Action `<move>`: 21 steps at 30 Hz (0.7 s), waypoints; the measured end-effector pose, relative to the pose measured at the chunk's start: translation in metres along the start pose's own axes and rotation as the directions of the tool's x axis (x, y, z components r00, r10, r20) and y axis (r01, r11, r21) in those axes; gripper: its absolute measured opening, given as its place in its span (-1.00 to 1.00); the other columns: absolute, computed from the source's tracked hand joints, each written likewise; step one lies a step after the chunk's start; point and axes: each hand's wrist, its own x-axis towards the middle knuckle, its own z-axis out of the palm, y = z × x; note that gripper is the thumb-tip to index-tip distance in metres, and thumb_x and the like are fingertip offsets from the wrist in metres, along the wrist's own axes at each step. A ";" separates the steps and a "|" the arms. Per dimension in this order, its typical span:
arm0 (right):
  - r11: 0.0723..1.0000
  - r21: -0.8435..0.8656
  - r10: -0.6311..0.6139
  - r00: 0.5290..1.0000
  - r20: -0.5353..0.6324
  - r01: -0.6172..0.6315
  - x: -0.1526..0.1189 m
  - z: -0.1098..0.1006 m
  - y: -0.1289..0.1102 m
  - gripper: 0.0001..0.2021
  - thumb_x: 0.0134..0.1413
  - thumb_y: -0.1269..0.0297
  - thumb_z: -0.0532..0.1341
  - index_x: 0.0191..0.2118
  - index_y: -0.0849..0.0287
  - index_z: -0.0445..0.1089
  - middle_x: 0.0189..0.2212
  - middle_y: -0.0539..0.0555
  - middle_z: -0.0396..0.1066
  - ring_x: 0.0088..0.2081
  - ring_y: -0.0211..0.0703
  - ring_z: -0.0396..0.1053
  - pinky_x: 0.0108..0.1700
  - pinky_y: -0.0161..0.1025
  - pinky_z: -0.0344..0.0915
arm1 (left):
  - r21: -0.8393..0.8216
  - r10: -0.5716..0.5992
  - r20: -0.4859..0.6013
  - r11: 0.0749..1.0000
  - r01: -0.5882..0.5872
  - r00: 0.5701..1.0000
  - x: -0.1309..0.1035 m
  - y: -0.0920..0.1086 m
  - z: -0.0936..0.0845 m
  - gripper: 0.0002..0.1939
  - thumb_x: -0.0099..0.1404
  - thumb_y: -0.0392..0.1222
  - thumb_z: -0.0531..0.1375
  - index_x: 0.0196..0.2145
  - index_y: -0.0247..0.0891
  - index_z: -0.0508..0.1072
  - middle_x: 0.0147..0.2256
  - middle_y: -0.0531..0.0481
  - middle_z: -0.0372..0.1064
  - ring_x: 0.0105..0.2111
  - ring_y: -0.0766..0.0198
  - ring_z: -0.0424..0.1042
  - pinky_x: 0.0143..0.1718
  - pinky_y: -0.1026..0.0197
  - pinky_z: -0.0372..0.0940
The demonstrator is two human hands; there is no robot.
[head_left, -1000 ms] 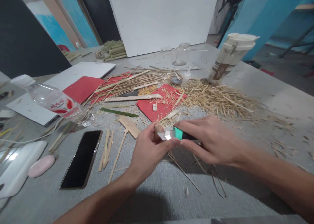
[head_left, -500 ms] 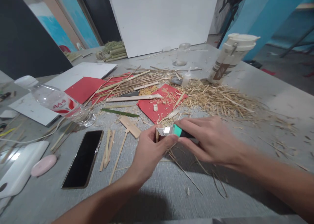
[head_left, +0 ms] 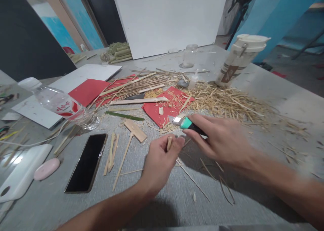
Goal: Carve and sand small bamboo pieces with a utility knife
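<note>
A small piece of wood (head_left: 169, 144) is pinched between the thumb and fingers of my left hand (head_left: 162, 156), above the grey table (head_left: 141, 210). My right hand (head_left: 217, 136) is closed around a utility knife (head_left: 186, 123) with a green and black handle. Its blade points left, over the near edge of a red sheet (head_left: 154, 111) strewn with shavings, apart from the wood piece. A flat wooden piece (head_left: 136, 130) and thin wooden strips (head_left: 111, 153) lie left of my left hand.
A phone (head_left: 86, 163), a pink oval object (head_left: 47, 169) and a tilted water bottle (head_left: 63, 106) are at the left. Straw shavings (head_left: 227, 101) spread behind my right hand, near a tall cup (head_left: 238, 60). A glass jar (head_left: 189, 56) stands farther back.
The knife in my right hand has moved up and away from the wood piece, which now shows more clearly. My left hand has shifted slightly down and right.
</note>
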 end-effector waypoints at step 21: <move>0.999 0.052 -0.015 1.000 0.005 0.014 -0.001 -0.001 -0.005 -0.67 0.56 0.09 0.07 -0.24 0.18 0.33 -0.46 0.01 0.39 -0.51 -0.26 0.27 -0.43 -0.23 -0.05 | -0.012 0.040 -0.134 0.999 -0.042 0.990 0.001 0.004 0.002 -0.36 0.34 0.27 0.36 -0.51 -0.18 0.12 -0.58 0.23 -0.10 -0.58 0.46 -0.15 -0.57 0.31 -0.15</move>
